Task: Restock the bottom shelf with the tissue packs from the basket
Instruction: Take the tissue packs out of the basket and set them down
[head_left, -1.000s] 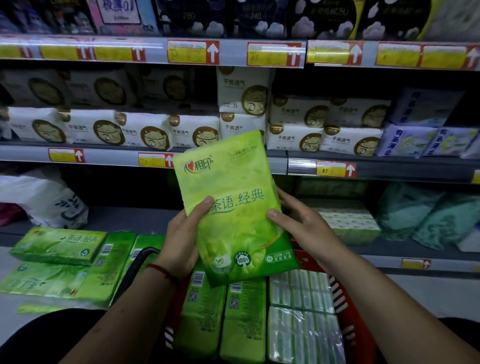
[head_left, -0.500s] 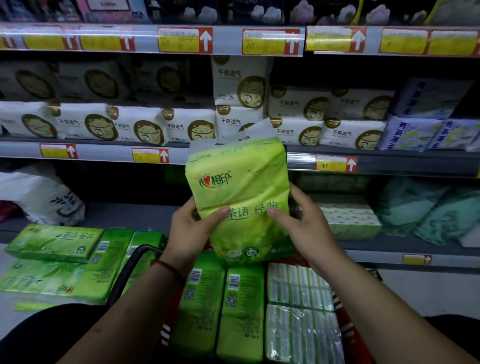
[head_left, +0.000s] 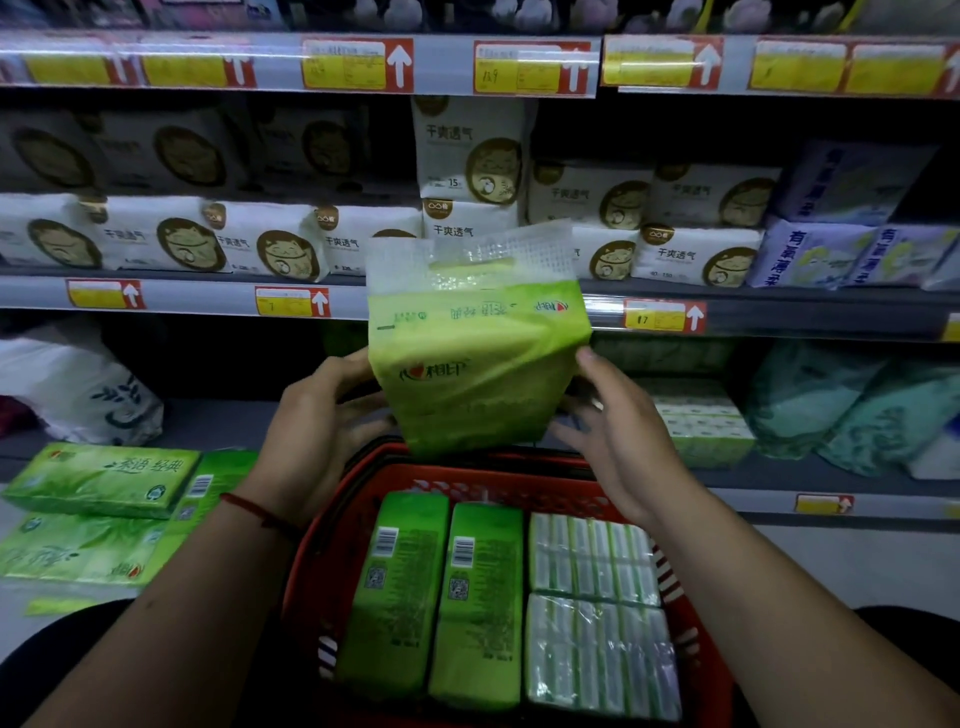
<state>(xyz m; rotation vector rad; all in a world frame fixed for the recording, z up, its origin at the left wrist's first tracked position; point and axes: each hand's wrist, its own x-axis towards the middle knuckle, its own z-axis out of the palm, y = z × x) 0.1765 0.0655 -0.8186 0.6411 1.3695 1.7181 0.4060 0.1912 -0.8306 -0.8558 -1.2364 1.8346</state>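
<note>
Head view: pack (head_left: 475, 379) upright, in the air at 12 o'clock of the basket (head_left: 519, 480), before the bottom shelf (head_left: 218, 422). Left hand (head_left: 317, 434) grasps its 9 o'clock side; right hand (head_left: 618, 441) grasps its 3 o'clock side.

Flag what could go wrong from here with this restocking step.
1. The left hand and right hand hold the green tissue pack only by its lower sides; the glossy wrap might slip, dropping it into the red basket.
2. Its loose clear top flap stands level with the price rail and could snag there going onto the bottom shelf.
</note>
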